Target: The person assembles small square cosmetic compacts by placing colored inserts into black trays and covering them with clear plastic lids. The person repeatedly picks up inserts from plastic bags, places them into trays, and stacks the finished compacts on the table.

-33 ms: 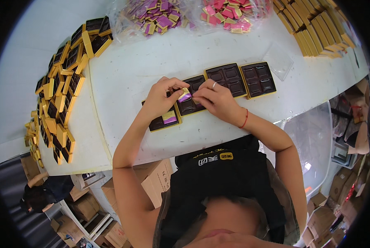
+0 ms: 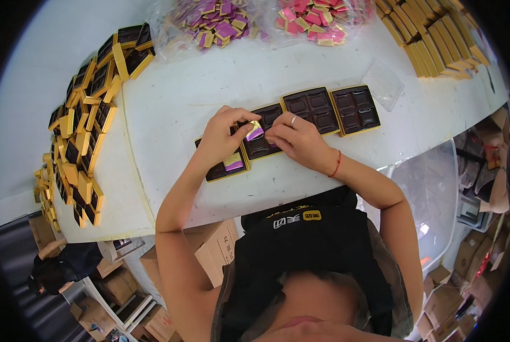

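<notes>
My left hand [image 2: 221, 135] pinches a small purple-and-gold wrapped square [image 2: 255, 131] between thumb and fingers. It holds the square over a gold-edged box with a dark brown compartment tray [image 2: 260, 149]. Close by on the right, my right hand [image 2: 300, 141] has its thumb and fingertips pressed together over the same tray; what they grip, if anything, is hidden. Partly under my left wrist lies the leftmost box [image 2: 214, 172], with another purple-and-gold square [image 2: 233, 162] in one compartment. Two more such boxes continue the row, one middle box [image 2: 310, 107] and one end box [image 2: 355, 110], their compartments bare.
Many gold boxes with dark trays [image 2: 89, 122] are heaped at the left. Clear bags of purple squares [image 2: 223, 23] and pink squares [image 2: 315, 21] lie at the far side. Gold boxes [image 2: 437, 43] stand stacked far right, near a clear plastic lid [image 2: 383, 85].
My right hand has shifted very slightly to the left. The left hand, the purple-and-gold square and the boxes look unchanged.
</notes>
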Available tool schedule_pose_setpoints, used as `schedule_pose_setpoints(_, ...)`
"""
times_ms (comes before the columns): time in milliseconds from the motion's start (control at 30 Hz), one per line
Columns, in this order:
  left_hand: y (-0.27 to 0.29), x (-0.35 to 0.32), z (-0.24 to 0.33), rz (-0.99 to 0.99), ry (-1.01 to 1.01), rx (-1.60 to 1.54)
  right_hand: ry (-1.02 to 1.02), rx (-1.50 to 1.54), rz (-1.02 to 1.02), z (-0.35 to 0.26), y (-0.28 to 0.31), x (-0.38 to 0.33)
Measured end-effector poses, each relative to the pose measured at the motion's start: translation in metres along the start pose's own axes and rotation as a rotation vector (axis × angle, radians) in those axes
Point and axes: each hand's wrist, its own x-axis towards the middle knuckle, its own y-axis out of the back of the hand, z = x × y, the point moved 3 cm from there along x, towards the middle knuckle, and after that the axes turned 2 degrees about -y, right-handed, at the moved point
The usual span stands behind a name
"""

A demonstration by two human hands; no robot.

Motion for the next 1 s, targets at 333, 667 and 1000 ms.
schedule_pose_setpoints(333, 0.004, 0.007, 0.0, 0.035, -0.085, 0.129, 0.325, -0.463, -0.043, -0.022, 0.009, -0.021)
schedule_pose_setpoints(667, -0.032, -0.04, 0.03, 0.069, -0.269, 0.614, 0.312, -0.473, -0.126, -0.015, 0.006, -0.04)
schedule_pose_setpoints(1000, 0.051, 0.13, -0.066, 0.51, -0.285, 0.632, 0.246, -0.277, 0.025, -0.027, 0.019, -0.017)
